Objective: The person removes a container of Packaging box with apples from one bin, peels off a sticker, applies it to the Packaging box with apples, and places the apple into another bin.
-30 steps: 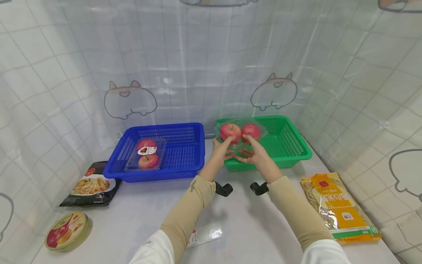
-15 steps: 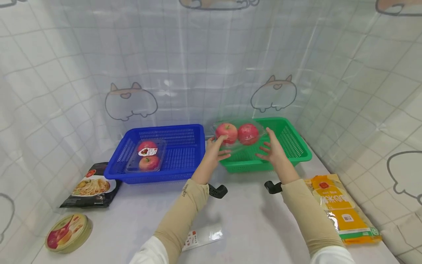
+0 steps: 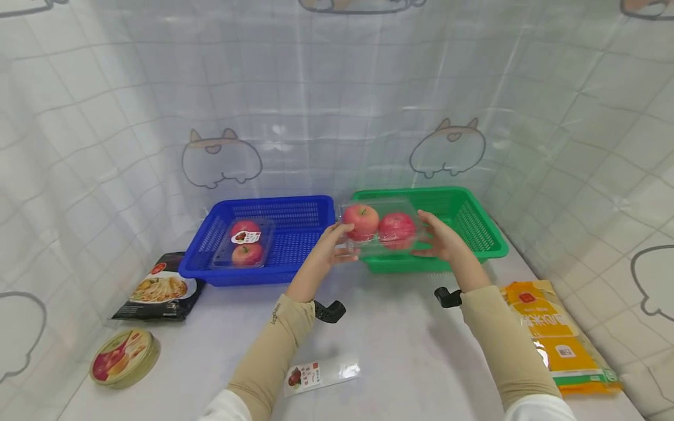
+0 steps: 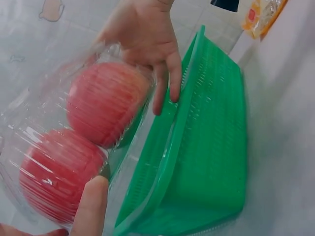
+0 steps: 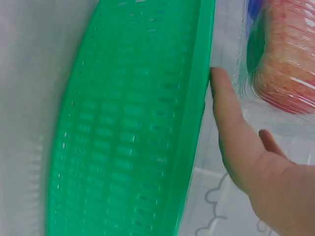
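Observation:
A clear plastic box [image 3: 387, 206] with two red apples [image 3: 361, 221] is held up over the left part of the green basket [image 3: 444, 261]. My left hand [image 3: 329, 248] grips the box's left end, its thumb [image 4: 92, 204] on the near side in the left wrist view. At the right end is my right hand [image 3: 444, 238], with fingers extended beside the box. The right wrist view has that hand [image 5: 256, 162] between the basket rim and the box, its fingers fairly straight. Part of the left fingers is hidden behind the box.
Left of the green basket stands a blue basket [image 3: 302, 270] holding another boxed pair of apples [image 3: 247, 254]. A black noodle packet [image 3: 163, 289] and a round tin [image 3: 123, 358] lie far left. An orange packet [image 3: 560, 333] lies right. A labelled clear strip [image 3: 321, 375] is in front.
The right hand has moved right, from the box's near side to its right end. The box has come slightly nearer and turned flatter, held in the left hand.

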### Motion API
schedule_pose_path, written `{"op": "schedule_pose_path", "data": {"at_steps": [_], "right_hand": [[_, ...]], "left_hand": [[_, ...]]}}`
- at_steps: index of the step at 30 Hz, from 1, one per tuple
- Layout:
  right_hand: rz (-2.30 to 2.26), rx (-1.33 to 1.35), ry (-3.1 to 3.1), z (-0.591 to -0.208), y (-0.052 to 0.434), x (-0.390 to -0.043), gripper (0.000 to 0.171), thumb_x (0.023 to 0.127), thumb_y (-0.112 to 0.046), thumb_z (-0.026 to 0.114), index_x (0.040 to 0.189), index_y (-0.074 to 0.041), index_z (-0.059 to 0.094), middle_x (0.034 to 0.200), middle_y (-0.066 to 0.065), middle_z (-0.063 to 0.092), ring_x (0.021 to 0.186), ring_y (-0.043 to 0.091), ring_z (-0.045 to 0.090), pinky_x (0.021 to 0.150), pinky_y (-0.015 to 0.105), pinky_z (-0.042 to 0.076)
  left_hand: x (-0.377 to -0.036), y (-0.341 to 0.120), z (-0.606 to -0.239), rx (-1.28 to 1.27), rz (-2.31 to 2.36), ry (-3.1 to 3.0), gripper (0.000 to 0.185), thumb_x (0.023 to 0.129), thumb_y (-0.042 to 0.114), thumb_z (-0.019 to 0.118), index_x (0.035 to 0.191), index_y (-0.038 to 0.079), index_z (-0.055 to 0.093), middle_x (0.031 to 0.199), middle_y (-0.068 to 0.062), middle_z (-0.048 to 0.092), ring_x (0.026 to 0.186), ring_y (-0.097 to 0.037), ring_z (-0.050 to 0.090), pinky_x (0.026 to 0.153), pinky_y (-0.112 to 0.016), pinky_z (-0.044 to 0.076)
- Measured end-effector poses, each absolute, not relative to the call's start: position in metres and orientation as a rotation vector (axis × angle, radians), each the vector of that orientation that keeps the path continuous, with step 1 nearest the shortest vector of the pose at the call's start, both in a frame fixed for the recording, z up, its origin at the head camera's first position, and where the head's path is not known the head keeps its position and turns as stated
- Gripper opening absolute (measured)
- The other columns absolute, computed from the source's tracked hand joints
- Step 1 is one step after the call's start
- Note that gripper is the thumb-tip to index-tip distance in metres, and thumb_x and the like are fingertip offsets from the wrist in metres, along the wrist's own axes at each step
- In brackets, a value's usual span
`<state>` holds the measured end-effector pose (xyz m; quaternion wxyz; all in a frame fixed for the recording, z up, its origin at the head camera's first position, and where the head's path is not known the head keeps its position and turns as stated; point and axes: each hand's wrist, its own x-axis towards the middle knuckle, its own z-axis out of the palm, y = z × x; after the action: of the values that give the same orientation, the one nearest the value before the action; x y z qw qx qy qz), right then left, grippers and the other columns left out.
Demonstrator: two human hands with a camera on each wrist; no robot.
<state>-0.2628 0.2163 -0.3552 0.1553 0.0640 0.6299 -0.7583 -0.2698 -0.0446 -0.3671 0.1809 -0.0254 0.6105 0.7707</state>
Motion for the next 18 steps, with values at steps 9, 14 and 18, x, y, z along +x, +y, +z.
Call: {"op": "schedule_pose_path", "data": {"at_steps": [9,14,18], "right_hand": [[-2.166,0.089,1.807,-0.36,0.204,-0.246,0.024,0.095,-0.035,0.049,0.112,-0.019,0.047,0.108,-0.002,0.05,0.097,0.02,0.052,0.088,0.045,0.047],[-2.138,0.032,1.872,-0.364,0.194,-0.234,0.044,0.095,-0.032,0.046,0.131,-0.011,0.036,0.129,0.007,0.037,0.109,0.026,0.043,0.093,0.05,0.043],[-2.16,0.031,1.84,-0.367,0.184,-0.222,0.064,0.094,-0.03,0.046,0.145,-0.005,0.017,0.145,0.014,0.019,0.123,0.033,0.031,0.098,0.054,0.037]], "left_hand": [[-0.257,-0.061,-0.372,-0.045,2.145,1.732,0.071,0.085,0.031,0.06,0.144,0.013,0.024,0.137,-0.019,0.038,0.092,-0.035,0.063,0.066,-0.036,0.056],[-0.246,-0.074,-0.376,0.009,2.135,1.748,0.068,0.087,0.029,0.057,0.143,0.01,0.024,0.13,-0.021,0.042,0.085,-0.03,0.063,0.067,-0.036,0.056],[-0.234,-0.086,-0.379,0.066,2.102,1.783,0.069,0.089,0.029,0.054,0.144,0.007,0.019,0.132,-0.023,0.039,0.081,-0.025,0.061,0.069,-0.036,0.056]]}}
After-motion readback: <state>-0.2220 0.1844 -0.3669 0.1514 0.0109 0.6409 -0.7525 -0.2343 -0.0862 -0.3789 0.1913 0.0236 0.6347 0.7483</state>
